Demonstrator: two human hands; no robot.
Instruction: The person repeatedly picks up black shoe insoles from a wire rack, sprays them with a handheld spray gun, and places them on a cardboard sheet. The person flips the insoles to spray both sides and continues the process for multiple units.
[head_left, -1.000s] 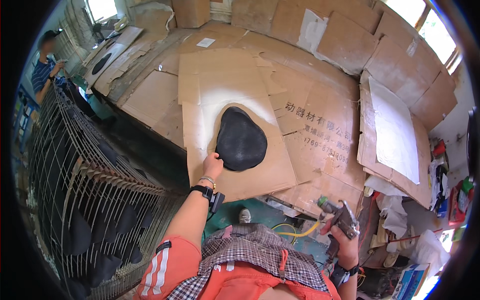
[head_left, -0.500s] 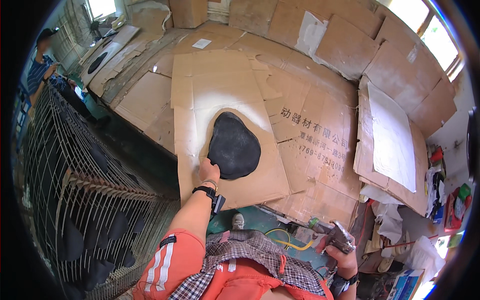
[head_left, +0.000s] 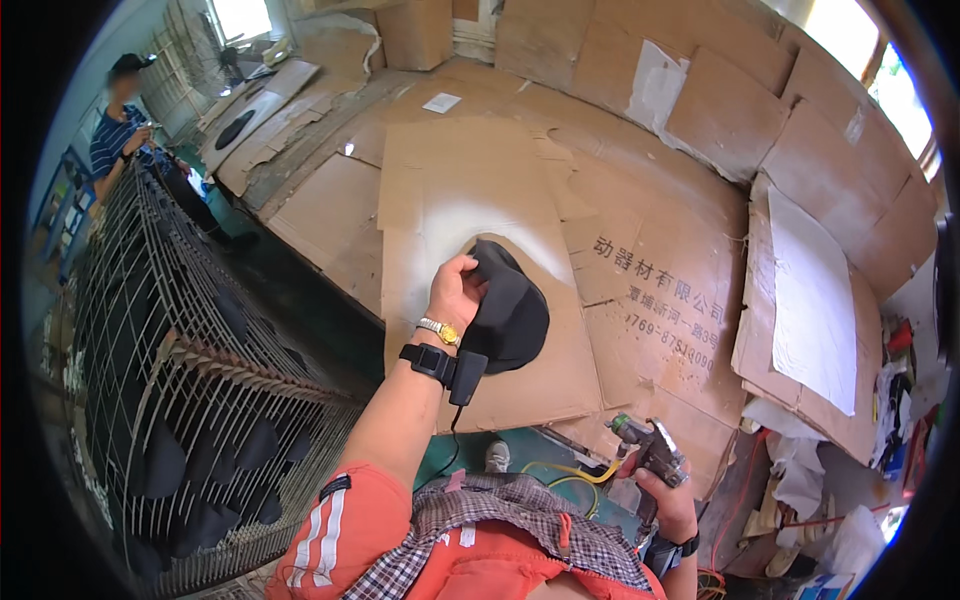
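A black, rounded, soft-looking pad (head_left: 515,320) is over a brown cardboard sheet (head_left: 465,165) in front of me. My left hand (head_left: 456,300), with a gold watch on its wrist, pinches the pad's upper left edge. That side is raised and bent, while the lower right part seems to be close to the cardboard. Low on the right, my right hand (head_left: 668,492) is wrapped round a metal spray gun (head_left: 660,455), which is apart from the pad. A yellow hose (head_left: 560,472) runs beside the gun. White overspray surrounds the pad's far side.
To the left stands a wire rack (head_left: 190,400) with several black pads. Beyond it is another person (head_left: 125,150) in a striped shirt. Upright cardboard panels (head_left: 725,100) line the back. A board with a white sheet (head_left: 815,290) leans at the right, above clutter.
My left hand has moved from the pad's lower left edge to its upper left edge and lifted that side. My right hand has raised the spray gun slightly. The view has shifted.
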